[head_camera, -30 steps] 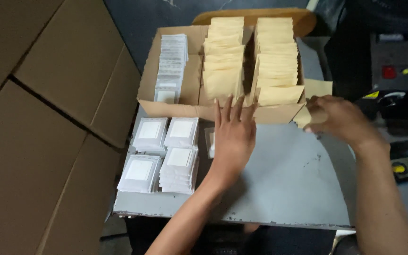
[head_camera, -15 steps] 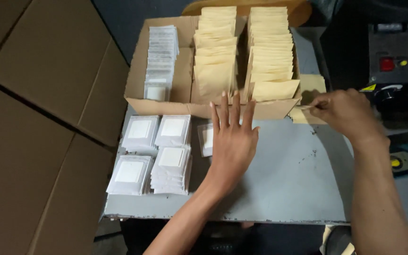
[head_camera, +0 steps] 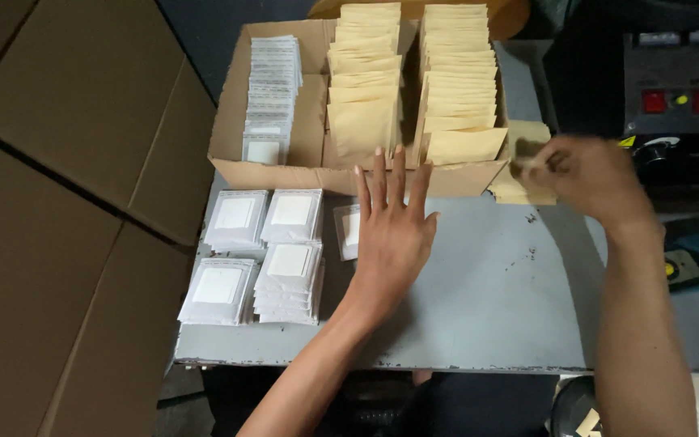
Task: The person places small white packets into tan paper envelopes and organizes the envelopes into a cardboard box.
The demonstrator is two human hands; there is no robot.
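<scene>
The left hand [head_camera: 394, 235] lies flat and open on the grey tabletop [head_camera: 479, 307], fingers spread and pointing toward the far edge, the fingertips reaching the front wall of a shallow cardboard box [head_camera: 301, 174]. Under its thumb side a small white packet [head_camera: 348, 231] shows partly, the palm covering its right portion.

The right hand [head_camera: 588, 174] is at the far right corner of the tabletop, just beside the box's right wall. Its fingers are curled around a tan paper envelope [head_camera: 527, 146], pinching it at the top of a small stack of tan envelopes [head_camera: 515, 190] that lies on the tabletop there. The picture is blurred at this hand, so how many sheets it holds cannot be told.

Inside the box stand three rows on edge: a row of white packets [head_camera: 273, 89] along the left wall, a middle row of tan envelopes [head_camera: 362, 89], and a right row of tan envelopes [head_camera: 459, 89]. The box sits along the far edge of the tabletop.

Near the left edge of the tabletop lie four piles of white packets [head_camera: 256, 255] in a two-by-two block, flat, each touching or just beside its neighbour. To the left of the tabletop are large flattened brown cartons [head_camera: 66, 202]. Beyond the right edge a grey machine with red buttons [head_camera: 677, 93] shows.
</scene>
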